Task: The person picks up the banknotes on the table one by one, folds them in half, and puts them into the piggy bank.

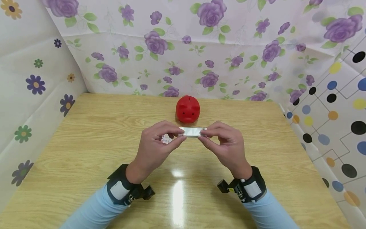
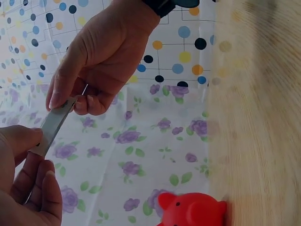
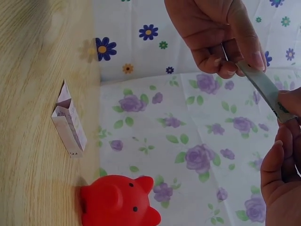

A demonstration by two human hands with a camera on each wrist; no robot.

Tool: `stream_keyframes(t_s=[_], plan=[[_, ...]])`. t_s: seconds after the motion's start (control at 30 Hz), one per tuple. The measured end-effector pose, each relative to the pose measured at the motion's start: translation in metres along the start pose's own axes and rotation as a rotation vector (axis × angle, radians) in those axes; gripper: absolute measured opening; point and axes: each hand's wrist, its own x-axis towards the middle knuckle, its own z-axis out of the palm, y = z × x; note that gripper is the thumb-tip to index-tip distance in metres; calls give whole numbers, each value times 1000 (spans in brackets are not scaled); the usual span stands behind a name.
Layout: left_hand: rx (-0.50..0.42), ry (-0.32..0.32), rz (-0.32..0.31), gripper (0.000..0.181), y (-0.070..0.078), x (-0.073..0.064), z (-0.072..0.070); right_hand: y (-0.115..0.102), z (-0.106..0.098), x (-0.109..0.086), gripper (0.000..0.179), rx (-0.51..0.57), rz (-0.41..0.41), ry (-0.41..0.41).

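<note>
Head view: the left hand (image 1: 152,140) and right hand (image 1: 229,140) each pinch one end of the strip (image 1: 192,131). It is held in front of the pig (image 1: 187,109), long axis crosswise between them.

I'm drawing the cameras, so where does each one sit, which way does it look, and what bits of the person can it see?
Head: worn on the head, looking forward and down at the table; shows the left hand, right hand and blue sleeves.
Left wrist: worn there, looking forward and rightward past the pale strip towards the dotted sheet; shows both hands.
Right wrist: worn there, looking forward and leftward towards the daisy-print sheet; shows both hands.
Both wrist views share the pale strip and red piggy bank.
</note>
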Motion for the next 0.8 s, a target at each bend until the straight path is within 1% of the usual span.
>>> stream_keyframes(t_s=[0.13, 0.2, 0.27, 0.33, 0.43, 0.63, 0.7, 0.8], plan=[[-144, 10, -90, 27, 2, -1, 1, -1, 1, 0, 25, 23, 5, 9], [-201, 12, -120, 27, 3, -2, 1, -2, 2, 0, 26, 36, 11, 8], [-205, 8, -121, 25, 3, -2, 2, -3, 3, 0, 25, 42, 14, 3], [-199, 1, -107, 23, 3, -2, 3, -3, 4, -1, 26, 40, 14, -3], [-156, -3, -73, 22, 3, -2, 3, -3, 4, -1, 26, 16, 16, -8], [12, 1, 20, 24, 0, -1, 1, -3, 3, -2, 29, -68, 39, -11], [47, 2, 41, 25, 0, -1, 1, -3, 2, -2, 30, -96, 43, -16], [82, 2, 53, 25, 0, 0, 0, -2, 2, -1, 30, -117, 39, -29]])
